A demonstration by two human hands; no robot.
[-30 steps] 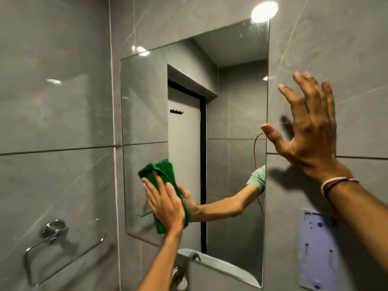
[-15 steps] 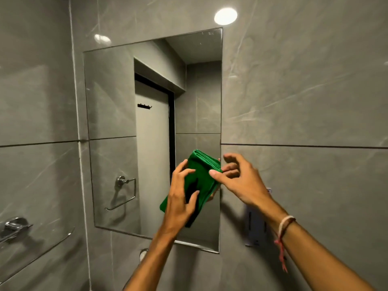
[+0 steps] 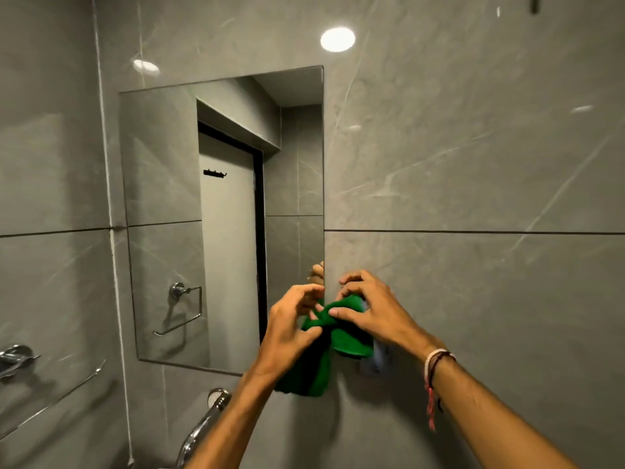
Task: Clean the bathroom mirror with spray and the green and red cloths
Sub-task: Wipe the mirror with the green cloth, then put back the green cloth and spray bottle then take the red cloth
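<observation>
Left hand (image 3: 291, 330): raised in front of the mirror's lower right corner, fingers curled, pinching the left part of the green cloth between thumb and fingers.
Right hand (image 3: 367, 309): just beside the left one, thumb and fingers closed on the upper right part of the same cloth.
Green cloth (image 3: 350, 340): bunched and twisted between the two hands, held in the air; one fold hangs below the left hand, another below the right.
Mirror (image 3: 162, 198): frameless rectangle fixed on the grey tiled wall (image 3: 473, 164); both hands and the cloth cover its lower right corner.
Reflection: a pale door with a dark frame, a small black hook rail (image 3: 214, 173) and a chrome towel ring (image 3: 184, 299); a few fingertips show at the mirror's right edge above the hands.
Left side: a chrome fitting (image 3: 15, 357) and a glass shelf edge (image 3: 57, 397) on the adjoining wall, cut by the picture's edge.
Below the mirror: a curved chrome pipe (image 3: 203, 424), its lower end out of view.
Behind the cloth: a pale wall plate (image 3: 380, 362), mostly hidden by the cloth and right hand, too blurred to identify.
Right wrist: a band of white and dark threads (image 3: 436, 362) with a red tail hanging.
Ceiling light glare (image 3: 337, 39): a bright round spot on the tile above the mirror.
</observation>
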